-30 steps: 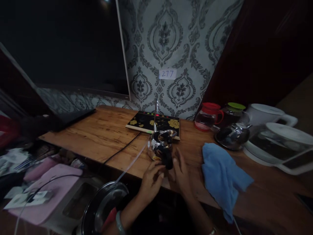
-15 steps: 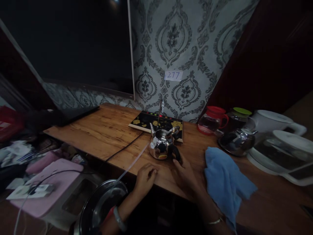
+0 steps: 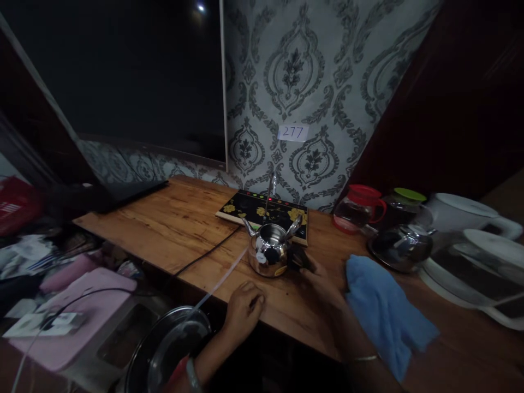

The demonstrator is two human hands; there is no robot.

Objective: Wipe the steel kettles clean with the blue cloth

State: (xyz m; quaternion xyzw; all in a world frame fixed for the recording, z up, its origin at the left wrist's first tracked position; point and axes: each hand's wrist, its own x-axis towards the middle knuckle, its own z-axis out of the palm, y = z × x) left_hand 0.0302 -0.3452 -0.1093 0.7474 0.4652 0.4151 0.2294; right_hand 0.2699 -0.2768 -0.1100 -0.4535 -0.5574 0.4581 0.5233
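Observation:
A shiny steel kettle (image 3: 268, 257) stands on the wooden tabletop, its round mouth uncovered and its spout pointing to the far left. My right hand (image 3: 321, 281) is closed around the black handle on its right side. A raised metal piece (image 3: 295, 225) rises from the kettle's right rim; I cannot tell whether it is the lid or part of the handle. Near the front edge of the table rests my left hand (image 3: 245, 304), fingers loosely curled with nothing visible in them. Behind the kettle lies a black electric cooker plate (image 3: 241, 204) with gold flowers and a red light.
A blue cloth (image 3: 385, 311) lies right of my right hand. Farther right are a red-lidded jug (image 3: 358, 207), a green-lidded jug (image 3: 407, 196), another steel kettle (image 3: 401, 248) and white-lidded pitchers. A metal pot (image 3: 164, 349) stands below the table edge, with a clear tube (image 3: 221, 279) running from it.
The kettle has turned slightly, its spout swinging left, while my right hand keeps hold of the handle. The metal piece at the rim stands more upright. My left hand stays near the edge.

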